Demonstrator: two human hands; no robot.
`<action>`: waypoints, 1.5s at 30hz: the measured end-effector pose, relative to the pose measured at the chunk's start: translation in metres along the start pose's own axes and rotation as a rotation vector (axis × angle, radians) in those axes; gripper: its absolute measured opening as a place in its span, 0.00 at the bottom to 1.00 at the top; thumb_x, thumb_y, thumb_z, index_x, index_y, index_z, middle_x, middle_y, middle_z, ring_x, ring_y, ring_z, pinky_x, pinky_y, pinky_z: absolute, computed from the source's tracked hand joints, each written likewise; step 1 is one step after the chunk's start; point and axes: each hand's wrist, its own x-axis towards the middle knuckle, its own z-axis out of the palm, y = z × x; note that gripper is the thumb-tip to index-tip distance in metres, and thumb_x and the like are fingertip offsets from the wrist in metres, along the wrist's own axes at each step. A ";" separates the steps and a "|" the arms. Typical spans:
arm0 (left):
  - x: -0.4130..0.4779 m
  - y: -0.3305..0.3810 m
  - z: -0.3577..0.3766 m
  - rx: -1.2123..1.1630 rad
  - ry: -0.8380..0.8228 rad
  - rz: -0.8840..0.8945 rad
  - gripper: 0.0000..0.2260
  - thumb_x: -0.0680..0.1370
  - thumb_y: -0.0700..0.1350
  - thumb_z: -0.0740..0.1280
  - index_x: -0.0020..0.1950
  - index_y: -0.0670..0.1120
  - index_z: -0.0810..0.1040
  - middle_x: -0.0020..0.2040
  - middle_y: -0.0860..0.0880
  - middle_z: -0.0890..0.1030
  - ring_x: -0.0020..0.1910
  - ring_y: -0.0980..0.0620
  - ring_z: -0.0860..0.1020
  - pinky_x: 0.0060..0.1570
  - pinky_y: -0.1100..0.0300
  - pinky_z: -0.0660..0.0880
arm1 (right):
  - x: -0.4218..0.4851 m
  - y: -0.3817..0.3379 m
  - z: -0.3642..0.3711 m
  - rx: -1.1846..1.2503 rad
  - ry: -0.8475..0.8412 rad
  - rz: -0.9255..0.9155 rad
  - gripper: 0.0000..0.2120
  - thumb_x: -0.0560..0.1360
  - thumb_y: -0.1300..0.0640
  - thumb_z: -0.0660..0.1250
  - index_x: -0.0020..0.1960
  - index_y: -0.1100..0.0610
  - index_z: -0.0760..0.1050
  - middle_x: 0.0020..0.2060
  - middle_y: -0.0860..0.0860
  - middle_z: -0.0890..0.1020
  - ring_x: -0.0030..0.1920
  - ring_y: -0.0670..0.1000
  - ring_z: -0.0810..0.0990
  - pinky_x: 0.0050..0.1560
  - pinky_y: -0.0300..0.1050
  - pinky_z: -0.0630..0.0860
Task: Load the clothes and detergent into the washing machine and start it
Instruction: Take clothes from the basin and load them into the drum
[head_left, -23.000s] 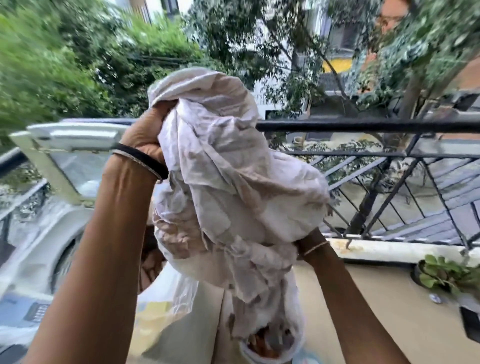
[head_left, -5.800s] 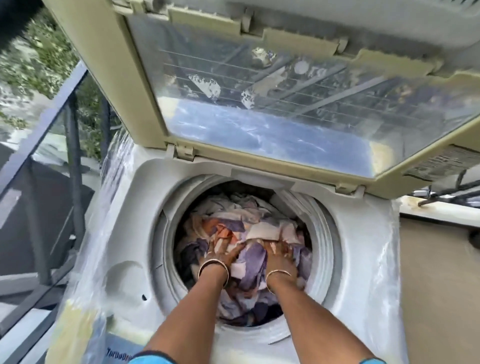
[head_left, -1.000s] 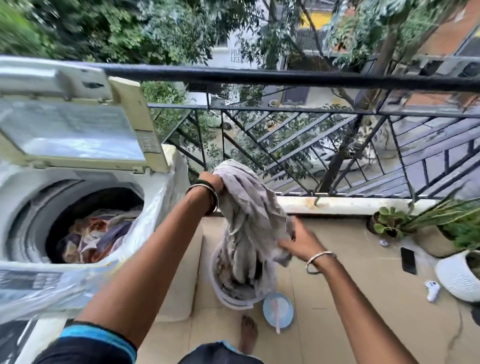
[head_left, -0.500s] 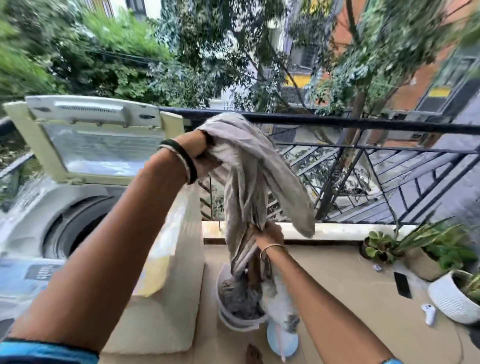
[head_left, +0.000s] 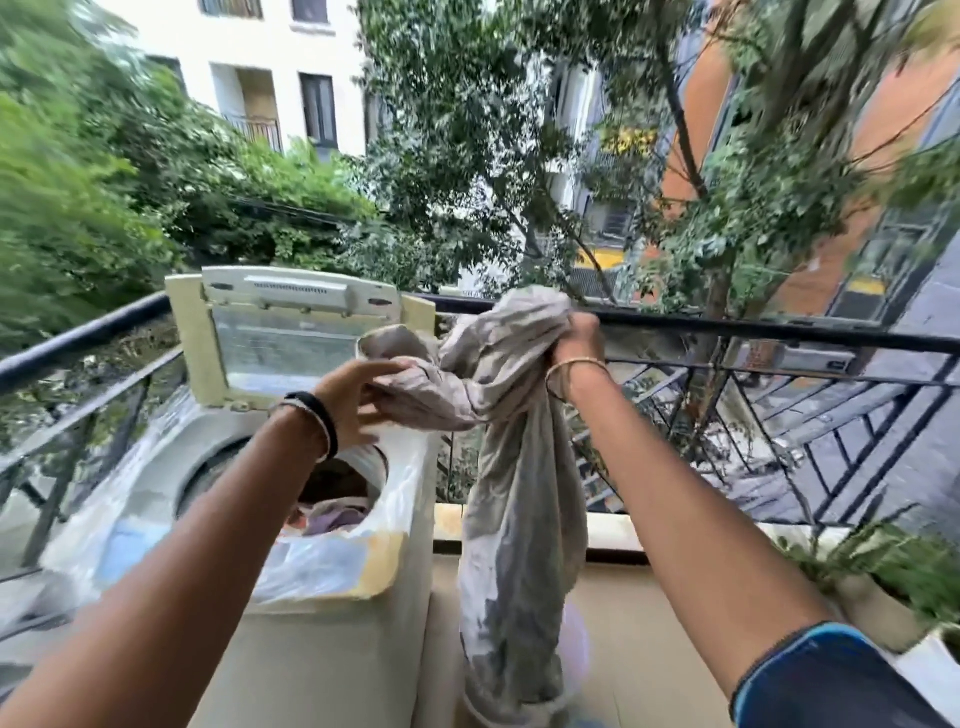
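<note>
Fingers (head_left: 582, 325) of the right hand (head_left: 576, 338) are closed tight on the top bunch of a long grey-beige cloth (head_left: 519, 467), and the left hand (head_left: 358, 400) has its fingers curled on a fold of the same cloth, just above the machine's opening. The cloth hangs down beside the washing machine (head_left: 322, 623), and its lower end reaches into a pale laundry bucket (head_left: 574, 670) on the floor. Other coloured clothes (head_left: 332, 514) lie already in the drum, and the lid (head_left: 291, 332) stands up open. I judge the loading step is in hand. Next move calls for lifting the tail free from the bucket and feeding it left into the drum. Behind stands a black balcony railing (head_left: 753, 332).
</note>
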 end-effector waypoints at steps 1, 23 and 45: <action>0.000 -0.003 0.000 0.096 0.021 0.006 0.16 0.68 0.56 0.71 0.52 0.52 0.77 0.51 0.50 0.80 0.50 0.49 0.74 0.51 0.53 0.67 | 0.000 -0.018 0.002 0.046 0.009 -0.007 0.14 0.76 0.55 0.62 0.49 0.63 0.82 0.43 0.58 0.81 0.49 0.59 0.82 0.41 0.46 0.68; 0.105 0.013 -0.037 0.390 0.702 0.386 0.34 0.71 0.43 0.72 0.75 0.48 0.62 0.59 0.36 0.79 0.58 0.35 0.77 0.55 0.48 0.74 | -0.016 -0.250 0.141 0.764 -0.373 -0.177 0.07 0.76 0.62 0.61 0.41 0.56 0.73 0.44 0.60 0.80 0.50 0.60 0.80 0.58 0.62 0.77; 0.135 0.198 -0.242 0.471 1.177 0.590 0.15 0.80 0.42 0.59 0.65 0.43 0.75 0.63 0.37 0.77 0.63 0.39 0.76 0.58 0.53 0.71 | 0.091 -0.121 0.241 0.295 -0.509 -0.208 0.09 0.77 0.60 0.61 0.53 0.61 0.78 0.42 0.57 0.84 0.39 0.59 0.84 0.34 0.46 0.81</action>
